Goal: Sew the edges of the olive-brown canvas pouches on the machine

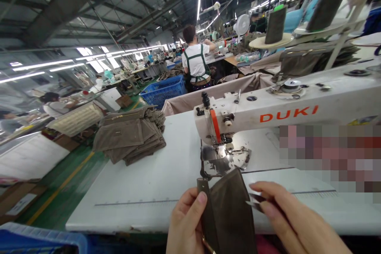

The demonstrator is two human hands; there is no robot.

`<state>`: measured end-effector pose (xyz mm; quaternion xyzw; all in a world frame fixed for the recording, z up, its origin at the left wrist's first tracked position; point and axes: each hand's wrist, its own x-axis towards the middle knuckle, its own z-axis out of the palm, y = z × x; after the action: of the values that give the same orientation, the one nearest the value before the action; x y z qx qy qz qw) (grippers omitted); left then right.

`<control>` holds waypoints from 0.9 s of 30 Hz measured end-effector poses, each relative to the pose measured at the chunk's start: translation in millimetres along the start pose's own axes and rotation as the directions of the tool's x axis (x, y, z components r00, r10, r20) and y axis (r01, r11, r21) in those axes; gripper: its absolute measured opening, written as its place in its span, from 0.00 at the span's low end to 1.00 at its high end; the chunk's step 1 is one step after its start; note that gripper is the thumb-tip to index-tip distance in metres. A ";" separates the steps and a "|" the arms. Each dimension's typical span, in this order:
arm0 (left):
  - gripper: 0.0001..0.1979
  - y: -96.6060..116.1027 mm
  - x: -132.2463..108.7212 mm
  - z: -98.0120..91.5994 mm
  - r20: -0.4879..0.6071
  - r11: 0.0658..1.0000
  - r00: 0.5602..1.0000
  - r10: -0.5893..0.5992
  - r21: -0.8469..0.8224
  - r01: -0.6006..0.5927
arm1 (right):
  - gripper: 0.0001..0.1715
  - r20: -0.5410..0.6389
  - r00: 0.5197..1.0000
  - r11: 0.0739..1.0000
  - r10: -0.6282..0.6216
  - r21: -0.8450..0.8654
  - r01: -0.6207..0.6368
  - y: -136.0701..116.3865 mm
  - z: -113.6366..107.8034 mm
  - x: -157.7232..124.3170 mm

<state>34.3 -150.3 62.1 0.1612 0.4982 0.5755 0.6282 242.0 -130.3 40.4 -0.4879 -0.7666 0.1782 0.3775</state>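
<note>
My left hand (188, 219) grips a dark olive-brown fabric piece (230, 210) by its left side, thumb on a folded strip with a small hole near its top. A gold-coloured zipper shows at the lower edge of the view. In my right hand (293, 216) is a small pair of thread snips (255, 201), held with the blade tips at the fabric's right edge. The sewing machine's needle and presser foot area (222, 151) lies just beyond the fabric, apart from both hands.
A white sewing machine (291, 113) spans the right side of the white table (143, 190). Stacked brown fabric pieces (127, 135) lie at its left. Thread cones (275, 25) stand at the upper right. Blue baskets (163, 91) and a person in a white shirt (195, 59) are beyond.
</note>
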 end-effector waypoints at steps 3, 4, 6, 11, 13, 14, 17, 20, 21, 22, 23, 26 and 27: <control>0.19 -3.6 -3.0 3.5 0.003 1.000 1.000 0.008 0.008 -0.008 | 0.15 0.101 0.982 0.987 -0.157 0.057 0.152 -24.7 11.4 4.6; 0.19 -3.9 -3.9 4.3 0.009 1.000 1.000 0.005 0.012 -0.005 | 0.16 0.109 0.975 0.981 -0.192 0.049 0.188 -27.4 14.4 6.7; 0.18 -3.1 -5.4 5.1 0.026 1.000 1.000 0.002 0.026 -0.003 | 0.18 0.111 0.964 0.970 -0.240 -0.001 0.241 -28.1 18.3 10.3; 0.19 2.0 -8.1 4.0 0.074 0.991 0.997 0.006 0.136 -0.016 | 0.20 0.083 0.943 0.939 -0.322 -0.099 0.329 -27.0 19.5 14.6; 0.19 2.9 -8.6 3.6 0.088 0.988 0.996 0.010 0.154 -0.024 | 0.20 0.072 0.941 0.935 -0.331 -0.111 0.337 -27.8 19.1 14.9; 0.19 3.1 -8.7 3.4 0.088 0.988 0.996 0.010 0.155 -0.024 | 0.20 0.072 0.940 0.933 -0.332 -0.119 0.339 -27.9 19.0 14.9; 0.18 2.8 -8.7 2.9 0.069 0.986 0.998 0.008 0.168 -0.020 | 0.22 0.096 0.939 0.926 -0.329 -0.159 0.341 -26.7 19.4 14.3; 0.18 2.3 -8.7 2.2 0.053 0.979 0.999 0.010 0.204 -0.020 | 0.23 0.123 0.930 0.909 -0.346 -0.204 0.364 -24.2 20.3 13.3; 0.18 2.0 -8.8 2.0 0.052 0.978 0.999 0.011 0.208 -0.021 | 0.23 0.130 0.926 0.903 -0.353 -0.213 0.374 -23.6 20.5 12.9; 0.18 1.6 -8.9 1.9 0.053 0.979 0.999 0.012 0.205 -0.022 | 0.23 0.138 0.923 0.898 -0.359 -0.218 0.382 -23.2 20.6 12.5; 0.19 1.2 -9.0 1.9 0.056 0.980 0.998 0.013 0.197 -0.024 | 0.23 0.146 0.920 0.895 -0.364 -0.219 0.388 -23.1 20.5 12.2; 0.19 -0.1 -9.3 2.0 0.061 0.983 0.998 0.023 0.179 -0.034 | 0.24 0.168 0.915 0.890 -0.367 -0.224 0.398 -24.2 19.4 11.8; 0.19 -0.5 -9.3 2.0 0.059 0.983 0.998 0.028 0.181 -0.038 | 0.25 0.172 0.913 0.886 -0.369 -0.230 0.401 -24.9 18.8 12.0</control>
<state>37.6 -158.0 66.7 0.2424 0.5282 0.5331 0.6149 209.7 -129.4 49.0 -0.3591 -0.8867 0.0272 0.2898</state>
